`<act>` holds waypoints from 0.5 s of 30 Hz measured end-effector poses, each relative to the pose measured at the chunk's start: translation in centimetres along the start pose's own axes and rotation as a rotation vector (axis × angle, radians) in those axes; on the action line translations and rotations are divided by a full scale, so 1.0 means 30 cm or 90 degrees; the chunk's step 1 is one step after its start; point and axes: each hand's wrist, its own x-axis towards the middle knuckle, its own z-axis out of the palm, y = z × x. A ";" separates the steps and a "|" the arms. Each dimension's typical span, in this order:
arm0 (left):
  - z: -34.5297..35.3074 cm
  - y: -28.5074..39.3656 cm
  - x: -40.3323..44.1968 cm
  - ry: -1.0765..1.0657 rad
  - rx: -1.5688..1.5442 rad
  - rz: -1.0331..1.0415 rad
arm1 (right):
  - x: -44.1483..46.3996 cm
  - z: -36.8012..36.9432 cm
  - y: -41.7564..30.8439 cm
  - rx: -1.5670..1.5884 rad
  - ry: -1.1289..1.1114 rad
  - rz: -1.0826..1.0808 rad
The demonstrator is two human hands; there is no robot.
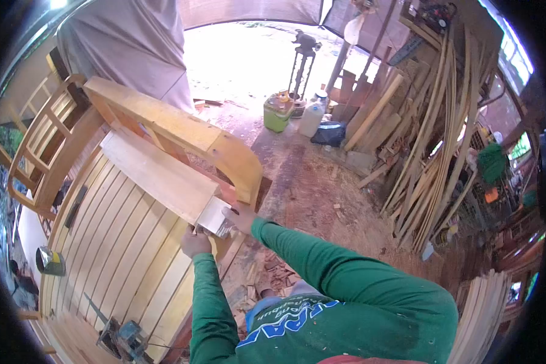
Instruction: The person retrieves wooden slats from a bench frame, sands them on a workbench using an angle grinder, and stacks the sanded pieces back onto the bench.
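A long pale wooden board lies on the slatted wooden surface, beside a thick curved wooden frame piece. Against the near end of that board is a flat white piece; I cannot make out its kind. My left hand is closed at the board's near left corner, its fingertips on the edge. On the other side, my right hand pinches the right edge of the white piece, close under the curved frame's lower end. Part of the right fingers is hidden.
A power tool and a tin can rest on the slats, with a dark bar farther up. Long wooden strips lean at the right. A green container and a white jug stand on the sawdust-covered floor.
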 end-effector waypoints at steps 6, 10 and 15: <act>0.061 -0.145 0.028 -0.080 -0.172 -0.052 | -0.448 -0.234 0.470 -0.505 -0.184 -0.080; 0.325 -0.611 -0.142 -0.299 -0.218 -0.142 | -0.927 -0.498 1.115 -0.633 -0.312 0.202; 0.393 -0.845 -0.922 -0.655 0.294 -0.008 | -1.595 -0.846 1.301 -0.334 -0.031 0.450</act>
